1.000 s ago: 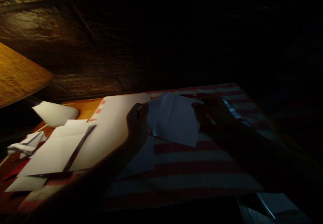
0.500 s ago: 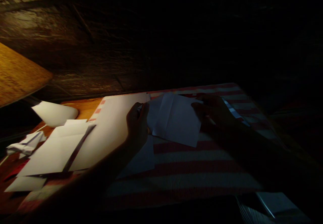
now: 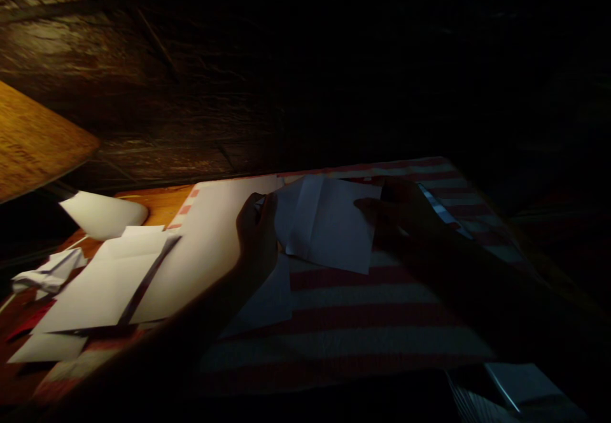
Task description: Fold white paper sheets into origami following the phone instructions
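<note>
A creased white sheet of paper (image 3: 329,222) lies on a red and white striped cloth (image 3: 363,315) in dim light. My left hand (image 3: 258,235) is curled at the sheet's left edge, pinching it. My right hand (image 3: 401,213) rests on the sheet's right edge with fingers bent onto the paper; it is a dark silhouette. Under the left hand lies another white sheet (image 3: 267,299).
A large white sheet (image 3: 210,245) and folded papers with a dark strip (image 3: 109,283) lie to the left. A crumpled folded paper (image 3: 50,270) and a white curved piece (image 3: 102,213) sit at far left on wood. A stack of papers (image 3: 515,388) is at bottom right.
The creased sheet and both hands have shifted slightly to the left; the right fingers have slid a little further onto the paper.
</note>
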